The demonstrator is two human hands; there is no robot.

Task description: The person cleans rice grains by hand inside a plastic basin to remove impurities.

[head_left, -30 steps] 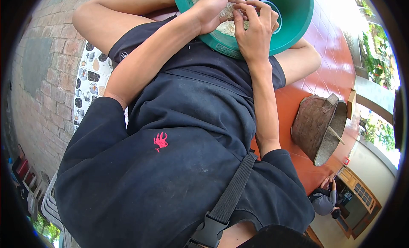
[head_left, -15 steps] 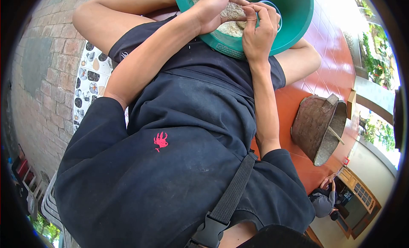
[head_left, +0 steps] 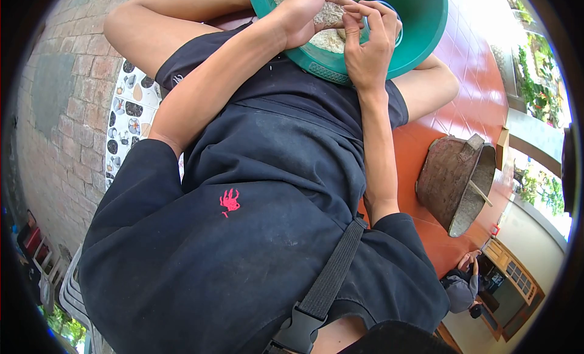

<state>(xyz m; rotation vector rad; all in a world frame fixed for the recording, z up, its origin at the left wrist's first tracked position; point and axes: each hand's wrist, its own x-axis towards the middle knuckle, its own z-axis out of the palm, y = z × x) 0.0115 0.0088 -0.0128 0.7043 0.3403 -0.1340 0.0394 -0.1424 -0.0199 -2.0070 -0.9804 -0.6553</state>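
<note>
A green plastic basin (head_left: pixel 420 46) rests in my lap, holding pale, crumbly grain-like stuff (head_left: pixel 328 42). Over it, my left hand (head_left: pixel 307 16) reaches in from the left, fingers curled toward the right hand; what they hold is too small to make out. My right hand (head_left: pixel 371 43) is closed in a pinch, thumb against fingers, close to the left fingertips. Any small thing between those fingers is hidden. Behind the right hand, inside the basin, shows the blue rim of a round container (head_left: pixel 399 32).
A large brown tub (head_left: pixel 447 174) with a stick (head_left: pixel 480 194) in it lies tilted on the red tiled floor (head_left: pixel 420 232) at right. A person (head_left: pixel 461 290) sits farther off by a doorway. Brick paving (head_left: pixel 67 110) and a pebble-patterned surface (head_left: pixel 131 104) lie at left.
My right hand has shifted slightly and its fingers have changed their bend. My left hand stays nearly in place; the basin has not moved.
</note>
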